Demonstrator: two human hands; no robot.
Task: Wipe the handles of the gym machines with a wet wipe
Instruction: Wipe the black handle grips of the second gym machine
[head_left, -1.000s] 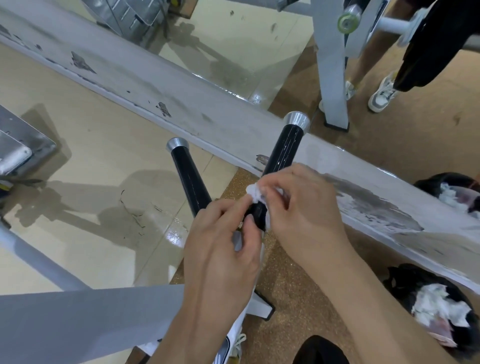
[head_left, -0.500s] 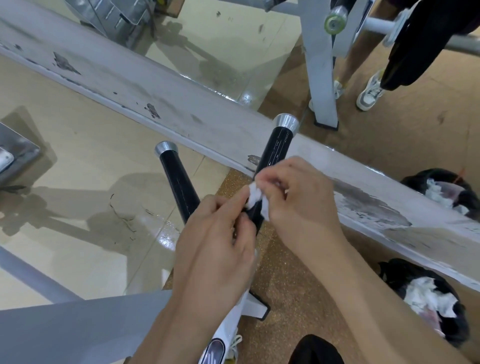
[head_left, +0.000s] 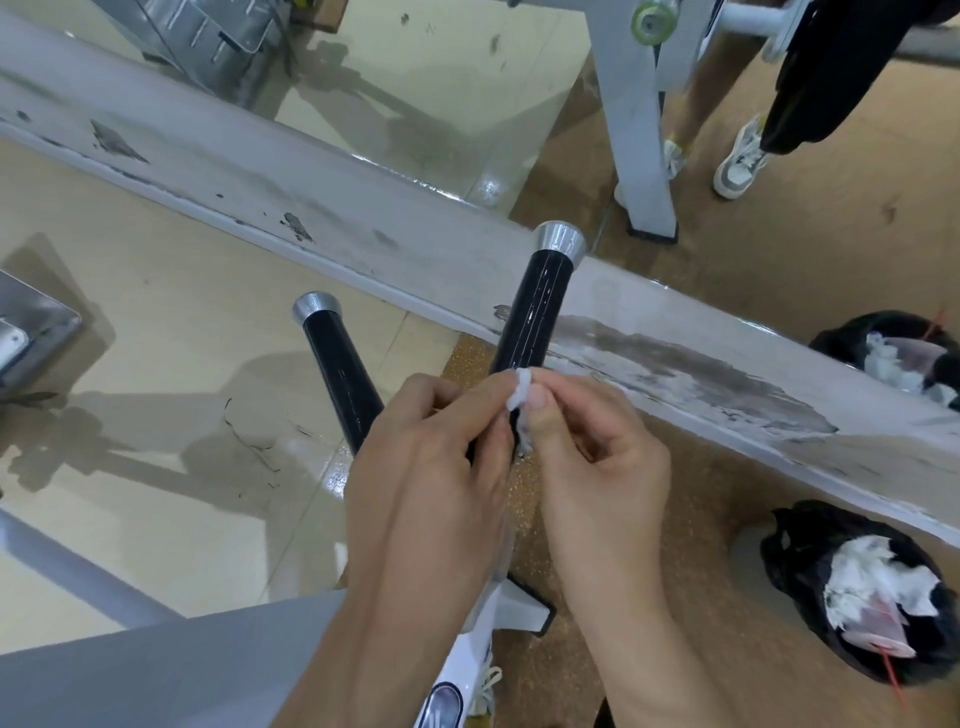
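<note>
Your left hand (head_left: 431, 467) and right hand (head_left: 597, 457), fingers curled, both pinch a small white wet wipe (head_left: 521, 402) against the lower end of the taller black handle (head_left: 535, 312). The wipe looks soft, limp and light. The handle looks rigid and glossy, probably slick, so wrap the wipe around it.

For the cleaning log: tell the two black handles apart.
The right handle shows bright wet streaks; the left handle only faint ones. Left hand and right hand pinch the wet wipe at the right handle, not the left handle. The right handle leans right, the left handle left. Both are black with silver caps.
</note>
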